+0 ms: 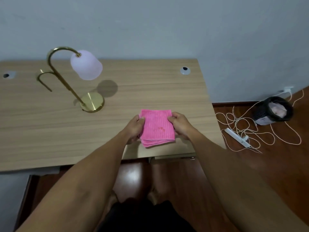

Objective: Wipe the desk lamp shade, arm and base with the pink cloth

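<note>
A folded pink cloth (156, 127) is held just above the front right part of the wooden desk (50, 124). My left hand (135, 128) grips its left edge and my right hand (180, 125) grips its right edge. The desk lamp stands to the left, apart from both hands. It has a pale pink shade (86, 65), a curved brass arm (61, 71) and a round brass base (92, 102). A second brass hook (43, 79) curves down behind the arm.
Two cable grommets (185, 70) (7, 75) sit near the desk's back edge. On the wooden floor to the right lie a tangle of white cables (247, 129), a power strip (237, 137) and a black mesh bin (274, 110). The wall is close behind the desk.
</note>
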